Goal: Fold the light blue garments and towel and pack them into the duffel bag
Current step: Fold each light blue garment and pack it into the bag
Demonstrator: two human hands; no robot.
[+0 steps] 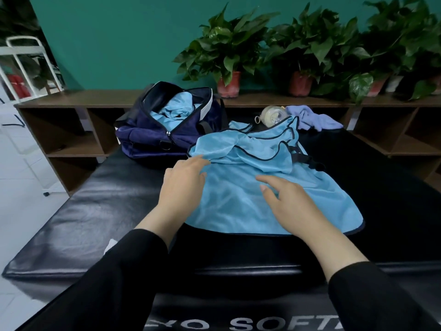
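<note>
While a black padded mat (95, 201) fills most of the view, a wooden shelf unit (78, 101) with potted plants (229, 51) is seen along its far edge, from ten to two o'clock. At eleven o'clock on the mat a navy duffel bag (148, 137) is set, unzipped, with light blue cloth (176, 108) bunched inside. At the centre a light blue mesh garment (281, 187) with dark trim is spread, its upper part rumpled and folded over. At one o'clock a lavender towel (310, 117) is heaped, with a clear bottle (272, 115) just beside it and partly hidden by the garment's top edge. The left hand (183, 182) is laid on the garment's left edge, fingers straight and gripping nothing. The right hand (286, 199) is held on the garment's middle, fingers relaxed and spread, nothing grasped.
</note>
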